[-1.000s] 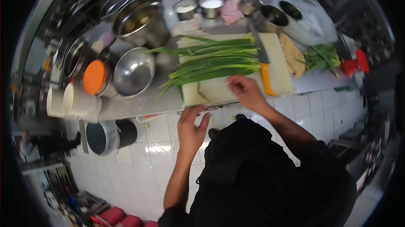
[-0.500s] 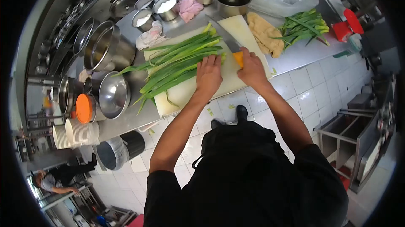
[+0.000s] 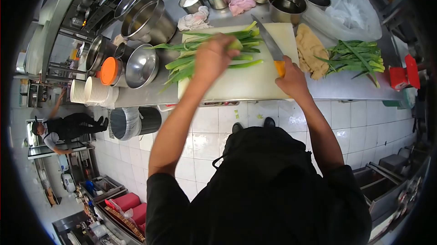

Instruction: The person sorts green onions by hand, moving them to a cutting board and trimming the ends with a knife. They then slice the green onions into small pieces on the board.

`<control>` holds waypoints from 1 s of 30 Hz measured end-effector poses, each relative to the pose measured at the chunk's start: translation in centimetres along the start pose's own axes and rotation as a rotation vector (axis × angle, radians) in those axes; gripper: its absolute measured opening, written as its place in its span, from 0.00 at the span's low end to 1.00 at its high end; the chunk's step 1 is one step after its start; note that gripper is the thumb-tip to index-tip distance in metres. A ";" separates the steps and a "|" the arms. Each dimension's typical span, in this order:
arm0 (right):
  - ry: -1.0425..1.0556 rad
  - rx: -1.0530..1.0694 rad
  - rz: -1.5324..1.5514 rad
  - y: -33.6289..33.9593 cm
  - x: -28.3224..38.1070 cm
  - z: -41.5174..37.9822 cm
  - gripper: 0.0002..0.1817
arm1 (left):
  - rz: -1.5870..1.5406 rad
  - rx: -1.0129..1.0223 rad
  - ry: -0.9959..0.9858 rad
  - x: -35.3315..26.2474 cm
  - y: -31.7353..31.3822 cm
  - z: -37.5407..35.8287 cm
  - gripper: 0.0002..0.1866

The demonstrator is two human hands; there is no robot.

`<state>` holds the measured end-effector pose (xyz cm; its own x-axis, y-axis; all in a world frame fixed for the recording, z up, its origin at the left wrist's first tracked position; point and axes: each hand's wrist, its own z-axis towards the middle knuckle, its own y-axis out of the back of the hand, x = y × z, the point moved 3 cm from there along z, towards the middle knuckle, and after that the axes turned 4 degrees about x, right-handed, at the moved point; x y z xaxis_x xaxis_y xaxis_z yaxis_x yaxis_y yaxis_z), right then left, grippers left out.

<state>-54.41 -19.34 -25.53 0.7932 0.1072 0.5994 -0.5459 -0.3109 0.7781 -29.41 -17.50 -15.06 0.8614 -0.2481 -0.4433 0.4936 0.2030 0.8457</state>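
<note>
Long green onions lie in a bundle across a white cutting board, leafy tops pointing left. My left hand, smeared by motion, is over the middle of the bundle. Its fingers are curled round some stalks, with a pale green end showing past the fingertips. On the board's right side, my right hand is wrapped round the orange handle of a kitchen knife. The blade points away from me, up and left, lying at the right of the onions and apart from them.
A tan cloth and cut greens lie right of the board, near a red object. Metal pots line the back. A steel bowl and paper bowls stand left. Another person is far left.
My left hand has moved left and up from the onions' right ends to over the bundle. The knife blade now shows more fully. The view has shifted, bringing more of the floor into sight.
</note>
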 end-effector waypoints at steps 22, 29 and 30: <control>0.704 -0.073 0.521 7.8 16.0 0.0 0.24 | -0.482 -0.511 0.063 -10.4 23.0 2.5 0.17; 0.607 0.343 0.937 5.1 12.3 -2.1 0.22 | -0.885 -0.541 0.187 -4.4 20.0 -1.9 0.13; 0.570 0.354 0.866 5.3 11.8 -2.3 0.22 | -0.943 -0.543 0.231 -3.2 18.5 -2.5 0.12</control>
<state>-48.60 -17.59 -13.89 -0.1126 0.1139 0.9871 -0.6774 -0.7356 0.0076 -22.74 -10.56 1.24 0.0875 -0.3506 -0.9324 0.9005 0.4281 -0.0765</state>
